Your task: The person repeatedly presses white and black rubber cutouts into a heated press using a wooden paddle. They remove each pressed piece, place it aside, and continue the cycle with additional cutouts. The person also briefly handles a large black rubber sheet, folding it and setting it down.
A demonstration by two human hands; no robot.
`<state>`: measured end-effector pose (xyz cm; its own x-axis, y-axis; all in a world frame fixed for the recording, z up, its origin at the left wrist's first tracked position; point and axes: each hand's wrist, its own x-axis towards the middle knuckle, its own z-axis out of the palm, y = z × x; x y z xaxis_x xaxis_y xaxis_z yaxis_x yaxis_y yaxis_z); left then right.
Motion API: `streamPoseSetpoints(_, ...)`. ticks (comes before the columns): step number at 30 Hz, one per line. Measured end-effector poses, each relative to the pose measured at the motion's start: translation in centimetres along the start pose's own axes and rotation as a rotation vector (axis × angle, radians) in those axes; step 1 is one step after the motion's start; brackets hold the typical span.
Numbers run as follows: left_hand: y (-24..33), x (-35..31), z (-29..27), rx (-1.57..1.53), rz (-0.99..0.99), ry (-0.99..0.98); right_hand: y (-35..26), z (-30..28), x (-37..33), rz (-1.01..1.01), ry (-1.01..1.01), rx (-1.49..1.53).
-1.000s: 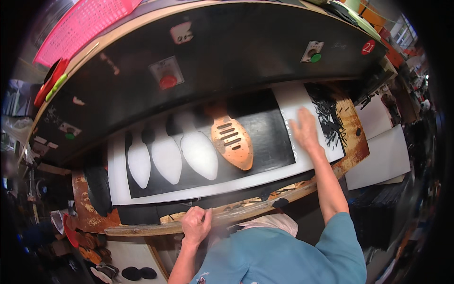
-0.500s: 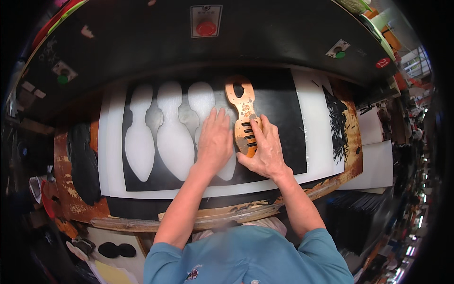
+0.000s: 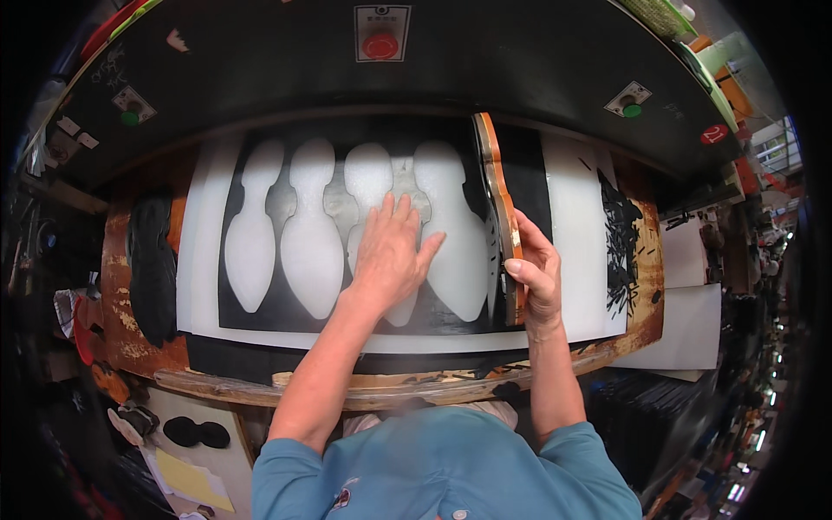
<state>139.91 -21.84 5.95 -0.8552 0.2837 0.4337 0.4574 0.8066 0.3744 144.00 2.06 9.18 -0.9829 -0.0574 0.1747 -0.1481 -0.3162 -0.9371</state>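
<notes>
A black sheet (image 3: 530, 173) lies on white sheeting (image 3: 572, 251), and several sole-shaped cut-outs (image 3: 313, 251) in it show white. My right hand (image 3: 537, 273) grips an orange-brown sole-shaped cutting die (image 3: 497, 186) by its right side, thumb toward me. The die is tipped up on its side, its dark blade edge turned left, beside the rightmost cut-out (image 3: 455, 243). Flat on the sheet, fingers stretched out, my left hand (image 3: 388, 260) covers part of the third cut-out from the left and holds nothing.
A dark machine beam (image 3: 286, 69) spans the far side, with a red button (image 3: 380, 47) and green buttons (image 3: 633, 111). Black scraps (image 3: 619, 251) are heaped at the right of the worn board. Dark material (image 3: 152, 269) lies at the left. A wooden strip (image 3: 347, 399) edges the front.
My right hand has lifted the die off the sheet, tipped it up and moved it right, baring another cut-out. My left hand has shifted slightly and its thumb has spread.
</notes>
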Motion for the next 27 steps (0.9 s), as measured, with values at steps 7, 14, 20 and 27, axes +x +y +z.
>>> streamPoseSetpoints(7, 8.2, -2.0, -0.2, -0.786, 0.052, -0.142, 1.0, -0.9, 0.3, 0.041, 0.000, 0.105)
streamPoseSetpoints(14, 6.7, -4.4, 2.0, -0.944, -0.382, -0.129, 1.2, -1.9, 0.9, 0.082, 0.029, 0.167)
streamPoseSetpoints(20, 0.3, -9.7, -0.8, -1.164, -0.774, 0.132, 1.2, -2.1, 1.0, 0.067, 0.023, 0.217)
streamPoseSetpoints(27, 0.1, -12.2, -4.0, -1.332, -0.725, 0.056, 0.6, -2.5, -0.3, 0.034, 0.051, 0.086)
